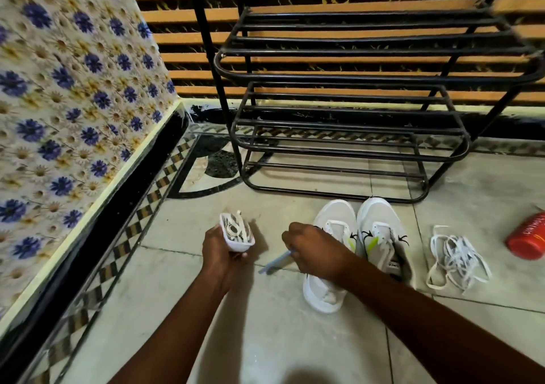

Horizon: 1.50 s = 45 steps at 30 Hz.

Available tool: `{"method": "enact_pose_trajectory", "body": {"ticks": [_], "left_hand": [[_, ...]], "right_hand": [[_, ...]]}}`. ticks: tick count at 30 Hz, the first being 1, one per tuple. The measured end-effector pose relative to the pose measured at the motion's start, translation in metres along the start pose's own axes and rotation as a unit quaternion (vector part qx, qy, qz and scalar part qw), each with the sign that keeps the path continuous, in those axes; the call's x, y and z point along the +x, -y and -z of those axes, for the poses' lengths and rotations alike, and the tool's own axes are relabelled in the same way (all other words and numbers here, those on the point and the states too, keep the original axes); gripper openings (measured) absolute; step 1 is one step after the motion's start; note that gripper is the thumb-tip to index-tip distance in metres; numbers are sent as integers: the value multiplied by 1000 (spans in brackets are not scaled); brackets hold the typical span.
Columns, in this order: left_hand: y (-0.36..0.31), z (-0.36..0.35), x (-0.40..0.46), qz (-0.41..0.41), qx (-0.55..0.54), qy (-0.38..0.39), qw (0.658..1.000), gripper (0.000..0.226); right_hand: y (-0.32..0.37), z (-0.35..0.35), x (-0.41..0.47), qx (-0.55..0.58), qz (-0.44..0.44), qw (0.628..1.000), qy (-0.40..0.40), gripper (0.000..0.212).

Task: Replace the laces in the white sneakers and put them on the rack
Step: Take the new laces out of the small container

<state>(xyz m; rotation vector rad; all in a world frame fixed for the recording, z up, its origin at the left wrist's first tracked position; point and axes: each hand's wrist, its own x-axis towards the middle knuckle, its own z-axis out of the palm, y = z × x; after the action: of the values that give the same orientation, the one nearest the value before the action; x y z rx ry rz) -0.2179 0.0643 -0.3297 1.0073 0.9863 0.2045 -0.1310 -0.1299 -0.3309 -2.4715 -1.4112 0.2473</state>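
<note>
The left hand [225,254] has its grip around a white packet of new laces [237,232]; the right hand [314,251] pinches a pale blue strip [275,261]. Just behind that right grip sit the white sneakers [358,245], unlaced, green-accented, before the black rack [354,136], old laces [455,258] heaped farther right.

The only lettering that shows stands on the red can [528,236], which lies on its side on the floor to the right of the pile of loose white laces [455,258], cut off by the right edge of the view. White capital letters run along its side; they seem to begin "CONTROL", but the print is small, tilted and partly cropped, so the word cannot be read with certainty. The white sneakers [362,236], left of that pile, bear black and yellow-green marks on their sides, none of them legible as letters.
</note>
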Motion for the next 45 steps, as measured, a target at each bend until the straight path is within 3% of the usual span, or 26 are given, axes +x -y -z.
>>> {"method": "enact_pose_trajectory", "body": {"ticks": [4, 9, 10, 14, 16, 19, 22, 25, 28, 34, 39, 45], "left_hand": [[0, 14, 10, 45, -24, -6, 999, 31], [4, 20, 16, 51, -19, -6, 999, 30], [6, 19, 16, 58, -16, -5, 998, 31], [13, 15, 16, 78, -9, 2, 997, 32], [14, 13, 16, 76, -4, 11, 997, 33], [13, 9, 14, 76, 1, 28, 997, 37], [15, 7, 12, 56, 18, 52, 997, 36], [20, 5, 6, 21, 34, 98, 994, 25], [21, -1, 1, 6, 55, 146, 988, 28], [18, -8, -1, 17, 28, 154, 988, 28], [23, -12, 6, 43, -22, 105, 993, 33], [25, -5, 5, 64, -61, 89, 992, 34]], "right_hand": [[16, -19, 11, -152, 22, 984, 88, 28], [28, -25, 16, -260, 77, 947, 174, 24], [27, -28, 18, -284, 89, 941, 162, 22], [25, -41, 21, -284, 90, 931, 210, 23], [25, -38, 21, -277, 84, 937, 195, 26], [23, -27, 23, -199, 30, 969, 143, 30], [16, -11, 31, -46, -16, 999, 17, 39], [7, -7, 37, 108, -26, 993, -50, 52], [6, -10, 42, 96, -14, 995, -8, 58], [3, -13, 41, 96, -29, 993, -64, 45], [-9, -9, 47, 299, -177, 928, -130, 14], [-25, -12, 55, 425, -331, 824, -172, 16]]}}
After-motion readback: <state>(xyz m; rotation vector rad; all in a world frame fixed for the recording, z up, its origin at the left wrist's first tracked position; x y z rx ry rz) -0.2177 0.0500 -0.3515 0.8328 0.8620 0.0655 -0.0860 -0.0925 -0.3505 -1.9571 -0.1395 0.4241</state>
